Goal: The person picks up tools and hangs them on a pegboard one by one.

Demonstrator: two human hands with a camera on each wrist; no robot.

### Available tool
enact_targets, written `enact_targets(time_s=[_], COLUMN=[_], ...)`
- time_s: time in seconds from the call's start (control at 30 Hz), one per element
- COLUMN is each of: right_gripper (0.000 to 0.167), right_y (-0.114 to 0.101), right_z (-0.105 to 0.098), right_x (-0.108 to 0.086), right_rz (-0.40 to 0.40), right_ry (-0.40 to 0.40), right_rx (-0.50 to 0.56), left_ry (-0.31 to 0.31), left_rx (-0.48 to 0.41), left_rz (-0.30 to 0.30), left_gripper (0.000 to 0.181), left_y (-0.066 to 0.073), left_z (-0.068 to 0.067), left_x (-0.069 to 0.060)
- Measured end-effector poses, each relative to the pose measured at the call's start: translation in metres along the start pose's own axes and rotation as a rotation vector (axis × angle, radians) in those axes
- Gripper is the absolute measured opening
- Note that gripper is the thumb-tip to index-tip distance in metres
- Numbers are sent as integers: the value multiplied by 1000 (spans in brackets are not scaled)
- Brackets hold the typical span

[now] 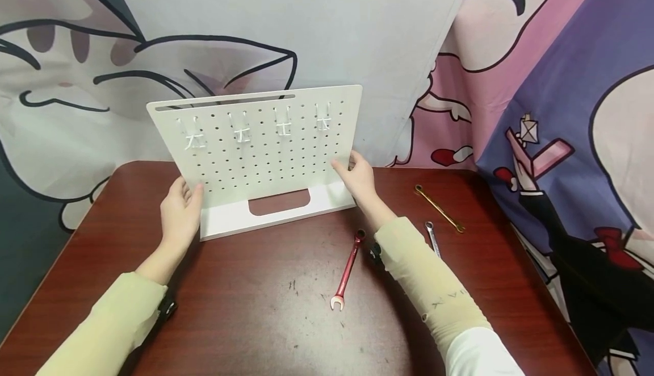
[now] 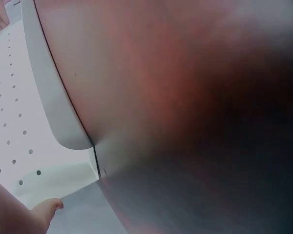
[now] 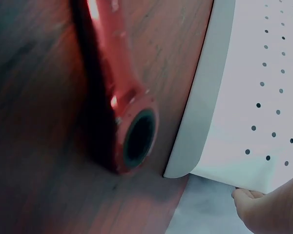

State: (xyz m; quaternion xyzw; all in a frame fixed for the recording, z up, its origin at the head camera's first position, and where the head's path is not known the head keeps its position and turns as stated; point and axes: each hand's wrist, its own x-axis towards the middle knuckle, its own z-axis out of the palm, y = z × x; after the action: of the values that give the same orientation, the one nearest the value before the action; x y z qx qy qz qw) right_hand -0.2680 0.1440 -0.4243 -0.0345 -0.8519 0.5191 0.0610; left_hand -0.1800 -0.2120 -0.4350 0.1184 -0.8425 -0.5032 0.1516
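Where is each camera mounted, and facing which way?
Head: on the head, looks forward and down at the pegboard; left hand, right hand, sleeves show.
Left wrist: on that wrist, faces the pegboard and table; left hand lower left, right hand top left.
Right wrist: on that wrist, faces the red wrench and pegboard; right hand lower right.
Head and right wrist share the red wrench.

L hand gripped pegboard at L edge, R hand at R, thumbs on its front; arms stretched twd it.
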Motion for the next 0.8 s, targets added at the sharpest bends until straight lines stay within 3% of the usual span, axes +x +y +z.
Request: enact_targets(time_s=[0.43, 0.8], right_gripper=[61, 63], right_y=[10, 16], right_z=[-26, -49], right_x=[-6, -13], right_rz=[34, 76], right_ry=[29, 15], right_rx=[28, 26], left_ry=[-29, -59], left_rx=[4, 11], left_rz=[56, 48], left_gripper=[50, 54], left_y=[9, 16], left_z=[26, 46], left_x=[16, 24])
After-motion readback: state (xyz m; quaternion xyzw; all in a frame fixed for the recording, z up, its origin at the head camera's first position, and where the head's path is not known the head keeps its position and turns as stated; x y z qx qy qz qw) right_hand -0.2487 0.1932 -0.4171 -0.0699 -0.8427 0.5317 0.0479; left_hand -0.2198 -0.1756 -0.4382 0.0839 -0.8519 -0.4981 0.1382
